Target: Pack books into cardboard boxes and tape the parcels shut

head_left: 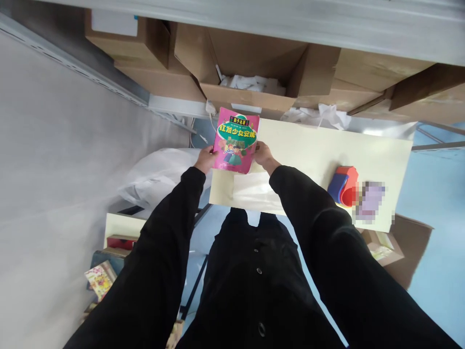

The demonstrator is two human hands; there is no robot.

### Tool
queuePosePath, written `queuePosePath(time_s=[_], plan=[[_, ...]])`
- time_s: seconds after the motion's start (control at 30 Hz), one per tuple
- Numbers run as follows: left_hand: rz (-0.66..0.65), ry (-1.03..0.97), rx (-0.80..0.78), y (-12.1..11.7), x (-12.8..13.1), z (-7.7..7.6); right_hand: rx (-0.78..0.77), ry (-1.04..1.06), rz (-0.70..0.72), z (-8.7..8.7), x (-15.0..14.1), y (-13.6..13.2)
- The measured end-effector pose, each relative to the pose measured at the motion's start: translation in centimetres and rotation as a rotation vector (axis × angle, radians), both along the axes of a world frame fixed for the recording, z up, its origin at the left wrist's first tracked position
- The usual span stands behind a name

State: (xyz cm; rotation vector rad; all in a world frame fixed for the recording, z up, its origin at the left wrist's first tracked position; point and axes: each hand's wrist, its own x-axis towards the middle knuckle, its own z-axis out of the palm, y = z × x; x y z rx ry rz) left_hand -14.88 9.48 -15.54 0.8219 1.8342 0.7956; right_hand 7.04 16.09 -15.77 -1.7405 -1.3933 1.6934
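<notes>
A pink picture book with a green oval, yellow Chinese characters and cartoon figures on its cover is held up in front of me. My left hand grips its lower left edge, and my right hand pinches the right edge. The cover faces me and the book looks closed. Beneath it lies the pale yellow table, with a white sheet on the near side. Some fingers are hidden behind the book.
A red and blue tape dispenser stands on the table's right, beside a blurred-out purple item. Cardboard boxes line a shelf behind. Several books are stacked at lower left, near a white plastic bag.
</notes>
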Motion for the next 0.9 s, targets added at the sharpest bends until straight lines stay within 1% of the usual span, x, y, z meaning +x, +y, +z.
queuePosePath(time_s=[0.07, 0.13, 0.2, 0.33, 0.4, 0.47, 0.57, 0.63, 0.7, 0.8, 0.83, 0.9], plan=[[0.004, -0.109, 0.065, 0.2, -0.7, 0.8, -0.031, 0.091, -0.053, 0.6, -0.4, 0.4], [0.002, -0.203, 0.098, 0.4, -1.6, 2.1, -0.045, 0.178, -0.064, 1.3, -0.8, 0.9], [-0.001, -0.271, 0.106, 0.5, -2.6, 3.8, -0.046, 0.226, -0.044, 2.0, -1.3, 1.4], [-0.037, -0.384, 0.084, 0.2, -4.2, 7.8, -0.054, 0.338, 0.015, 3.7, -1.7, 2.0], [-0.055, -0.429, 0.072, -0.2, -4.5, 9.5, -0.09, 0.389, 0.039, 4.9, -1.2, 2.1], [-0.072, -0.459, 0.07, -0.7, -4.3, 10.7, -0.11, 0.422, 0.043, 6.6, -0.1, 2.0], [-0.115, -0.495, 0.071, -1.3, -2.6, 11.5, -0.093, 0.44, 0.075, 9.6, 2.8, 1.6], [-0.162, -0.514, 0.065, -1.4, -0.7, 11.7, -0.075, 0.406, 0.103, 11.6, 5.1, 1.2], [-0.23, -0.514, 0.039, -1.4, 1.6, 11.8, -0.052, 0.336, 0.097, 13.2, 7.6, 0.7], [-0.403, -0.458, -0.05, -1.6, 4.8, 11.9, -0.005, 0.24, 0.065, 15.0, 11.9, -0.4], [-0.465, -0.402, -0.088, -1.8, 5.6, 11.8, 0.01, 0.219, 0.057, 15.3, 13.6, -0.8], [-0.543, -0.204, -0.168, -2.6, 6.8, 11.3, 0.032, 0.185, 0.034, 15.6, 17.1, -1.8]])
